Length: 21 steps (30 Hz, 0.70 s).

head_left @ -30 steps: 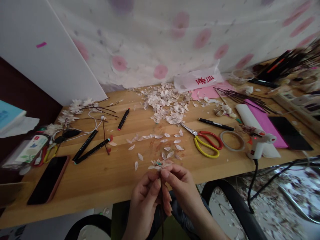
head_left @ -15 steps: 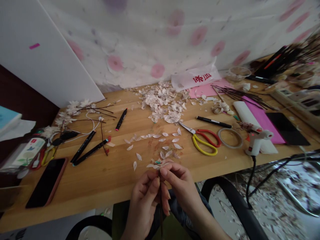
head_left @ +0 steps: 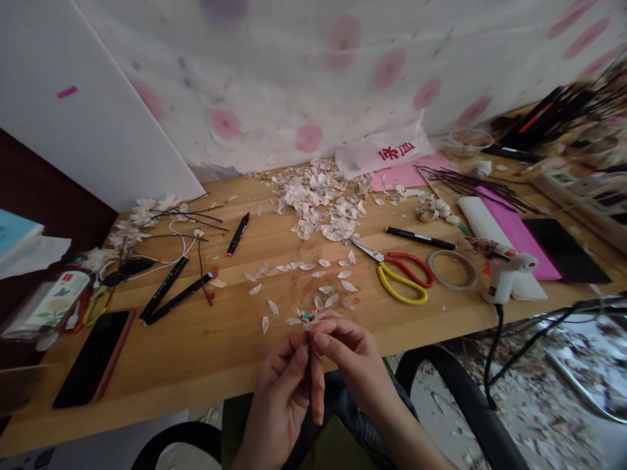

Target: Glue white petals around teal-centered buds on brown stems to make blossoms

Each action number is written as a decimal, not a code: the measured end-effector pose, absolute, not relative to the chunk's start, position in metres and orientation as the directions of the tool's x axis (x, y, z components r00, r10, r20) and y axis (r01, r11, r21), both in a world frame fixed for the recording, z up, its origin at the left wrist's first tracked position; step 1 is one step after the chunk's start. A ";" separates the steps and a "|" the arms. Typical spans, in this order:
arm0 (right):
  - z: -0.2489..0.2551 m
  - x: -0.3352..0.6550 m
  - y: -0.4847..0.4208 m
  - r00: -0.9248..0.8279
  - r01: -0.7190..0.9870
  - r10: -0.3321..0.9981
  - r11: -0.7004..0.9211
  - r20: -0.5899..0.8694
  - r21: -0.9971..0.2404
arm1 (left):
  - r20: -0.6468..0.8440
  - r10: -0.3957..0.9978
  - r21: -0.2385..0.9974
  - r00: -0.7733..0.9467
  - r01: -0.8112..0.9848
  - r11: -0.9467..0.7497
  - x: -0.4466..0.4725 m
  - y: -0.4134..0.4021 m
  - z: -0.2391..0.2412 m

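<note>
Between my hands, at the table's front edge, is an artificial flower (head_left: 306, 318) with pale petals round a green and red centre, on a thin brown stem. My left hand (head_left: 281, 385) is closed round the stem, thumb and fingers pinching it below the flower head. My right hand (head_left: 350, 349) pinches at the base of the flower head from the right; its fingertips partly hide the petals there. Loose pale petals (head_left: 318, 303) lie just beyond the flower, spread over the wood.
A petal pile (head_left: 318, 196) lies at the back. Right of it are scissors (head_left: 401, 274) with red and yellow handles, a tape ring (head_left: 451, 269) and a white glue gun (head_left: 507, 274). Markers (head_left: 238, 234), finished flowers (head_left: 142, 219) and a phone (head_left: 93, 359) lie left.
The flower head has turned in my fingers, so more petals and its red and green centre show. Both hands have shifted slightly; the things on the table stay put.
</note>
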State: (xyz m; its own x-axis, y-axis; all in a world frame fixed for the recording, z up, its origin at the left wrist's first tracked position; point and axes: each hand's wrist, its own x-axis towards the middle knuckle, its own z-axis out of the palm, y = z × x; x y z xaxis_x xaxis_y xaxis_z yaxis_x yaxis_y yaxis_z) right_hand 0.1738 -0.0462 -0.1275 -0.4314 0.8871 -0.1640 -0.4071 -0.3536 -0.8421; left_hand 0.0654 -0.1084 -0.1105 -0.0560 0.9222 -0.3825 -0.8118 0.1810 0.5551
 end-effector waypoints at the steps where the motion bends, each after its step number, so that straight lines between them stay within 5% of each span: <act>1: -0.127 0.174 -0.046 -0.432 -0.402 0.887 -0.352 -0.164 -0.845 | -0.381 0.923 0.557 -0.056 -0.811 0.181 0.065 -0.108 -0.111; 7: -0.131 0.171 -0.049 -0.459 -0.453 0.864 -0.430 -0.209 -0.781 | -0.356 0.933 0.600 -0.058 -0.779 0.181 0.070 -0.110 -0.115; 12: -0.136 0.172 -0.055 -0.527 -0.543 0.831 -0.492 -0.180 -0.680 | -0.259 0.952 0.868 -0.166 -0.471 0.154 0.069 -0.116 -0.125; 16: -0.133 0.176 -0.054 -0.415 -0.543 0.907 -0.305 -0.065 -0.783 | -0.183 0.963 0.953 -0.195 -0.276 0.125 0.062 -0.122 -0.130; 21: -0.119 0.178 -0.047 -0.258 -0.305 0.941 0.134 0.218 -0.943 | -0.053 0.961 0.999 -0.271 -0.026 0.048 0.054 -0.130 -0.132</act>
